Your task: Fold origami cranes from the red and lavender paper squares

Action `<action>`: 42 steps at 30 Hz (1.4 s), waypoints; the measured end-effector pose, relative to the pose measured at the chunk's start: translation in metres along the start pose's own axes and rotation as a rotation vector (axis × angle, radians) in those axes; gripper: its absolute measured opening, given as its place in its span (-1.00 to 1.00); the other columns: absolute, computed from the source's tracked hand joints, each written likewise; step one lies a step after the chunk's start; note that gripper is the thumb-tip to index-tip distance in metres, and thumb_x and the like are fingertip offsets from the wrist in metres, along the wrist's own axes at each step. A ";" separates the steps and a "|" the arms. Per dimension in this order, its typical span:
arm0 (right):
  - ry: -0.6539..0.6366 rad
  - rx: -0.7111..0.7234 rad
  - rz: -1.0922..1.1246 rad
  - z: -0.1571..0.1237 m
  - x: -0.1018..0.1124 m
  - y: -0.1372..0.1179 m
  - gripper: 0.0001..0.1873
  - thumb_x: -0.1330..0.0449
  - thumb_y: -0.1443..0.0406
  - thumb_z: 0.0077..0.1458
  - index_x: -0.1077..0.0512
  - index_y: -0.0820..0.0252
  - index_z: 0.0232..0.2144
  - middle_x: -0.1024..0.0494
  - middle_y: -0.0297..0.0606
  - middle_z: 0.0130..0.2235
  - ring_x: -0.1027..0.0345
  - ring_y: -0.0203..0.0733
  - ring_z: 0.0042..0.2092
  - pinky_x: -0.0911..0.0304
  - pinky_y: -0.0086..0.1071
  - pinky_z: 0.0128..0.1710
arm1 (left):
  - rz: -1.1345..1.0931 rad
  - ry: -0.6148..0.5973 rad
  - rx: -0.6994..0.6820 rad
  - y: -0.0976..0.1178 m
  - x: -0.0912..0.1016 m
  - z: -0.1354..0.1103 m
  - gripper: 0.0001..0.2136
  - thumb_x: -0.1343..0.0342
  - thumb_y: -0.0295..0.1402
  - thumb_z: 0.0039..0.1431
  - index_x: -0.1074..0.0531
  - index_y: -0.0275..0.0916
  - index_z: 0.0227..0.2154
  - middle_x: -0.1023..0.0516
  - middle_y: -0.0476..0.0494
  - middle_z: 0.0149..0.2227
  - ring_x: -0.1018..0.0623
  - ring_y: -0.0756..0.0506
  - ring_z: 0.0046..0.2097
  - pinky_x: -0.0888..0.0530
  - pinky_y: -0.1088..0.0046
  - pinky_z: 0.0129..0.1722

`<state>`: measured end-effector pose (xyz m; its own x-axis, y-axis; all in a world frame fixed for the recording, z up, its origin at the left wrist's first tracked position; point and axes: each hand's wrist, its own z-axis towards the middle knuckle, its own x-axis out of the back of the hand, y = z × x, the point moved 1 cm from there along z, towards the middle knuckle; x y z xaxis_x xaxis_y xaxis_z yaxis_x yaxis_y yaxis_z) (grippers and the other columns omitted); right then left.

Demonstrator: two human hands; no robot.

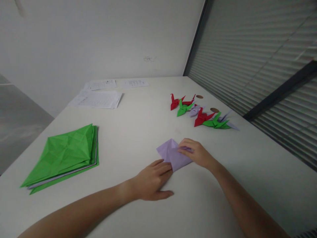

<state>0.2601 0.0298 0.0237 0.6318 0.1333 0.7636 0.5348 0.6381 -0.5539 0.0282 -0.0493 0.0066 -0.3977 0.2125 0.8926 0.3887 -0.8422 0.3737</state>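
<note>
Green paper stack: left side of the white table, creased sheets with a lilac layer among them; kept together within left reach, presumably to stay out of the working area. Printed sheets: far left, spread by the wall, seemingly set aside. Left hand: near centre, palm down, fingers extended, gripping nothing; its fingertips rest at the near-left edge of the paper, apparently to steady it. Lilac paper: near centre, partly folded, on the table between the hands, the flat top likely giving a firm backing for creases. Right hand: fingers and thumb pinched on the lilac paper's right part, seemingly to control a flap. Folded birds: far right, red, green and lilac, grouped beyond the right hand, probably to avoid crushing. Brown discs: two, beside the birds, near the blinds; purpose unclear.
</note>
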 end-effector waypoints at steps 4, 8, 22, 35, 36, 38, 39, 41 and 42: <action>0.007 0.144 -0.497 0.009 -0.003 -0.012 -0.89 -0.22 0.28 0.18 -0.54 0.14 -0.37 -0.58 -0.23 -0.24 -0.32 -0.07 -0.07 -0.10 -0.14 -0.03 | 0.075 -0.011 0.048 0.000 -0.004 -0.001 -0.37 -0.03 0.03 0.20 -0.27 -0.34 0.17 -0.38 -0.38 0.15 -0.29 -0.35 0.24 -0.16 0.02 0.26; -0.049 0.184 -0.638 0.031 -0.008 -0.020 -0.92 -0.27 0.27 0.15 -0.54 0.14 -0.37 -0.58 -0.21 -0.20 -0.28 -0.02 -0.02 -0.04 -0.11 0.00 | 0.081 -0.018 0.070 0.000 -0.003 -0.001 -0.34 -0.02 0.04 0.19 -0.21 -0.33 0.22 -0.39 -0.35 0.15 -0.31 -0.32 0.23 -0.14 0.04 0.27; -0.193 -0.042 -0.468 0.048 -0.041 -0.006 -0.77 0.01 0.28 0.33 -0.45 0.16 -0.21 -0.42 -0.21 -0.17 -0.39 -0.26 -0.26 -0.24 -0.41 -0.26 | 0.121 -0.018 0.116 0.000 0.001 -0.002 -0.34 -0.03 0.08 0.16 -0.26 -0.25 0.20 -0.40 -0.30 0.15 -0.31 -0.32 0.22 -0.03 0.03 0.30; -0.235 -0.333 0.626 0.035 -0.003 0.021 -0.09 -0.33 0.05 -0.01 -0.02 0.13 0.27 -0.57 -0.22 -0.22 -0.46 -0.18 -0.26 -0.35 -0.34 -0.30 | 0.172 -0.029 0.164 -0.003 -0.003 -0.006 -0.27 -0.03 0.18 0.10 -0.19 -0.12 0.26 -0.20 -0.29 0.29 -0.09 -0.46 0.33 -0.03 -0.15 0.27; -0.334 -0.371 0.688 0.030 0.006 0.024 -0.03 -0.34 0.05 -0.04 0.01 0.16 0.30 -0.59 -0.19 -0.20 -0.48 -0.15 -0.23 -0.37 -0.30 -0.26 | 0.173 -0.032 0.165 -0.003 -0.003 -0.006 -0.26 -0.01 0.18 0.11 -0.18 -0.12 0.26 -0.14 -0.31 0.32 -0.07 -0.46 0.34 -0.03 -0.14 0.27; -0.497 -0.378 0.694 0.021 0.022 0.028 -0.04 -0.41 0.07 -0.14 -0.17 0.22 0.25 -0.60 -0.10 -0.13 -0.50 -0.05 -0.13 -0.38 -0.23 -0.15 | 0.174 -0.028 0.169 -0.003 -0.003 -0.006 -0.26 0.01 0.19 0.12 -0.17 -0.11 0.27 -0.06 -0.33 0.35 -0.07 -0.45 0.35 -0.03 -0.12 0.27; -0.566 -0.359 0.648 0.017 0.029 0.029 -0.08 -0.44 0.09 -0.19 -0.26 0.21 0.21 -0.59 -0.07 -0.07 -0.48 -0.01 -0.05 -0.37 -0.20 -0.08 | 0.175 -0.023 0.167 -0.003 -0.002 -0.006 -0.27 0.01 0.20 0.13 -0.17 -0.10 0.27 -0.05 -0.33 0.36 -0.08 -0.44 0.35 -0.03 -0.12 0.27; -0.666 -0.316 0.575 0.011 0.038 0.030 -0.30 -0.39 0.10 -0.10 -0.41 0.16 0.11 -0.56 -0.06 0.01 -0.43 0.02 0.04 -0.31 -0.15 0.04 | 0.183 -0.006 0.165 -0.005 0.000 -0.006 -0.29 0.04 0.21 0.14 -0.19 -0.07 0.26 -0.09 -0.30 0.35 -0.11 -0.42 0.34 0.00 -0.13 0.28; -0.671 -0.290 0.536 0.010 0.040 0.029 -0.42 -0.35 0.10 -0.04 -0.48 0.14 0.04 -0.56 -0.06 0.02 -0.43 0.02 0.05 -0.29 -0.14 0.06 | 0.191 0.005 0.170 -0.007 0.001 -0.006 -0.30 0.05 0.21 0.15 -0.19 -0.05 0.26 -0.13 -0.28 0.33 -0.13 -0.41 0.33 0.02 -0.14 0.28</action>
<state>0.2953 0.0614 0.0416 0.4252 0.8297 0.3617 0.4406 0.1593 -0.8835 0.0196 -0.0462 0.0036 -0.3076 0.0541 0.9500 0.5912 -0.7715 0.2353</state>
